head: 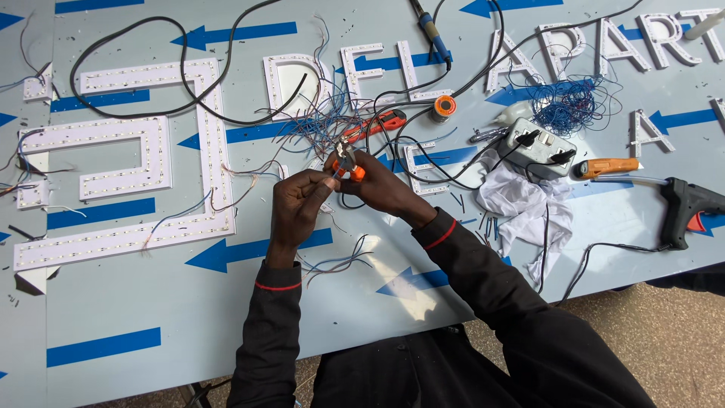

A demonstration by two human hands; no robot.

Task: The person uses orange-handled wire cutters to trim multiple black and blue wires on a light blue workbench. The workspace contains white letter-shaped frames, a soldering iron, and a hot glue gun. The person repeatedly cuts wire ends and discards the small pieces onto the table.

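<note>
While the right hand (377,181) grips orange-handled pliers (347,162) at the centre of the table (136,302), the left hand (298,200) pinches a thin wire (334,174) against the tool's jaws. From the head camera, a large white lettered sign piece (151,159) studded with small lights lies at nine o'clock of the hands. A grey power strip (538,147) and white cloth (513,196) sit at three o'clock, a black glue gun (691,208) beyond them. A tangle of blue wire (570,106) lies at two o'clock.
</note>
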